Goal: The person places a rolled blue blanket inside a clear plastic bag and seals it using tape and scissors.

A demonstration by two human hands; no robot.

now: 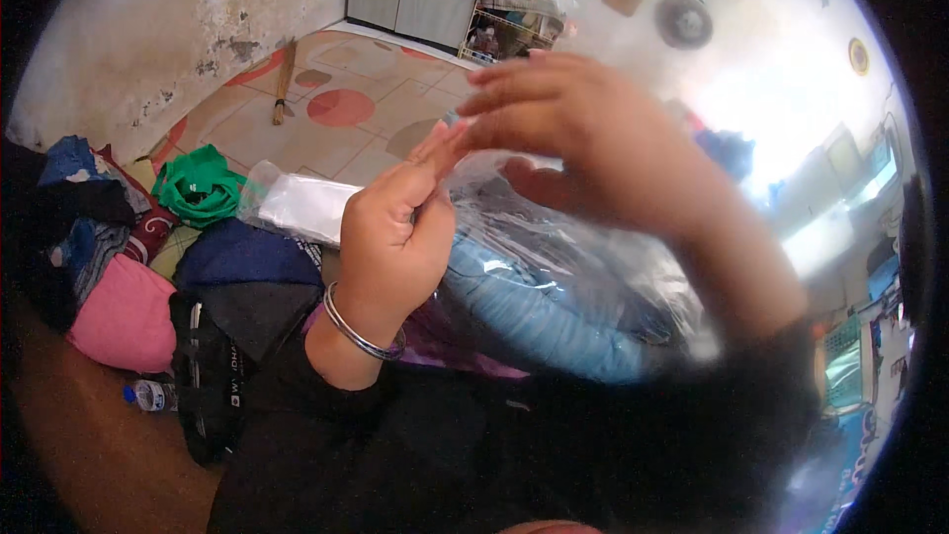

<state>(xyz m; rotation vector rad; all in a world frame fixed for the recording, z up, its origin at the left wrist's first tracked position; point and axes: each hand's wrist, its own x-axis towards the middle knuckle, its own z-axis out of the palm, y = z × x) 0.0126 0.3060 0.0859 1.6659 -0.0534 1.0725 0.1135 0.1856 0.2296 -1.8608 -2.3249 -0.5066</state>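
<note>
right hand (593, 138) blurred, bag (554, 277) contents unclear

Left of the fingers, a green cloth (201, 186) lies on the patterned floor (341, 109). Below it sit a pink cushion (124, 316), a navy garment (242, 255) and a small plastic bottle (150, 395). Beyond the fingers stand a wire rack (504, 32) and a wooden stick (284, 81).

Glossy, crinkled clear plastic bag (554, 267) catches the light between both hands, soft blue cloth showing through it. On the left wrist, a smooth, shiny thin metal bangle (358, 331). Near left, a matt pink cloth bundle (124, 316) and a green cloth heap (201, 186), both soft and creased. Far off, the patterned tile floor (346, 109) looks smooth; the far-left plaster wall (158, 30) is rough and flaking.
</note>
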